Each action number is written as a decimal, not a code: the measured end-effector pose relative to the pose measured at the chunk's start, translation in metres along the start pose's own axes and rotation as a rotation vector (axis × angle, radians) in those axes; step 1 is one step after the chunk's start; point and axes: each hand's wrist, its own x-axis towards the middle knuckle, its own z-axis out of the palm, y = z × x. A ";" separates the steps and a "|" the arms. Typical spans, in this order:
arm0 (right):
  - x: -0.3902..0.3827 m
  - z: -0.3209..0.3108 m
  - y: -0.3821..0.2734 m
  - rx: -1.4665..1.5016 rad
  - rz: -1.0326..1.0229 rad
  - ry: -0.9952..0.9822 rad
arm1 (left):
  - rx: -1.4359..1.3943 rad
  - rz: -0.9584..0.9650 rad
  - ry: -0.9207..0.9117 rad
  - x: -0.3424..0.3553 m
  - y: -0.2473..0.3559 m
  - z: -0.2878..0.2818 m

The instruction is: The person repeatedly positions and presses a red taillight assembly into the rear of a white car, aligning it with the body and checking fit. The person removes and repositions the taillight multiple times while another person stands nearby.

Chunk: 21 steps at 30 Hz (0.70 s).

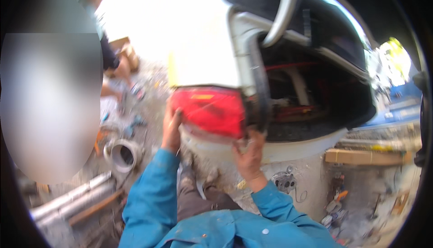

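Nearest are the person's teal sleeves (153, 189), reaching forward to a red tail lamp (209, 112) at the rear corner of a white car (203, 52). The lamp lies just ahead of and between both hands, its longer axis running left to right. The left hand (171, 126) is against its left edge, thumb on the red face; the right hand (251, 155), fingers bent, is at its lower right corner. Blur hides whether either hand clasps the lamp or only presses it. Below curves a pale bumper (302, 150); to the right gapes the dark trunk opening (293, 90). On the littered floor lie a grey ring-shaped part (125, 155) and long bars (74, 196). Farther left, another person (118, 65) is near a cardboard box (129, 54).
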 end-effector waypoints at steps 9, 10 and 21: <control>0.062 -0.083 -0.004 0.190 0.066 -0.114 | 0.550 0.129 0.029 -0.028 0.024 0.042; 0.084 -0.105 -0.003 0.173 0.058 -0.024 | 0.527 0.132 0.019 -0.027 0.024 0.039; 0.299 -0.129 0.142 -0.380 -0.057 0.325 | 0.502 0.124 -0.012 -0.020 0.011 0.017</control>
